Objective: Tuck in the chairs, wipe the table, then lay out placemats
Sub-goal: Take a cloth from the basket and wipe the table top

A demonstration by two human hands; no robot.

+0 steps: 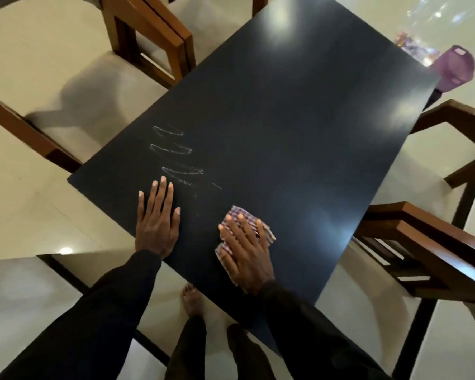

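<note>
1. A bare foot stands on the pale glossy floor tiles just under the near edge of the table, between two black sleeves.
2. The right hand lies flat on a small folded purple-and-white checked cloth. Its fingers are straight and slightly spread, pressing the cloth onto the tabletop near the near edge. The cloth shows past the fingertips and on both sides of the hand.
3. The left hand rests palm down on the bare tabletop, just left of the cloth. Its fingers are straight and fanned apart and hold nothing.
4. Chalky white zigzag scribbles run across the surface just beyond the left fingertips.
5. The dark, matte rectangular table stretches away, with soft light reflections on it.
6. A brown wooden chair with a cream seat stands at the table's left edge, with its seat mostly out in the open.
7. Brown wooden chair backs stand along the right edge.
8. A blurred purple object lies past the far right corner.
</note>
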